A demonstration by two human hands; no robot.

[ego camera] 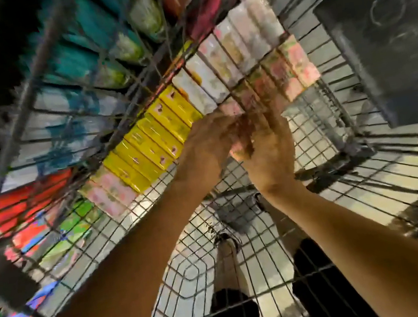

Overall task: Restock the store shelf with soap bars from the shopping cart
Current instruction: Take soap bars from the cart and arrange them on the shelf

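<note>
Both my arms reach down into a wire shopping cart point(247, 257). Along its far side lie rows of soap bar boxes: yellow ones point(150, 146), white ones point(226, 71) and pink ones point(289, 68). My left hand point(206, 147) and my right hand point(267, 148) meet over a pink soap box point(240, 150) at the near end of the pink row. Fingers of both hands curl around it, and the box is mostly hidden between them. The frame is blurred.
Beyond the cart's far wall stands a store shelf point(91, 67) with teal, green, red and white packages. A dark panel point(385, 23) lies on the floor at the right. My legs and a shoe point(225, 242) show through the cart's mesh bottom.
</note>
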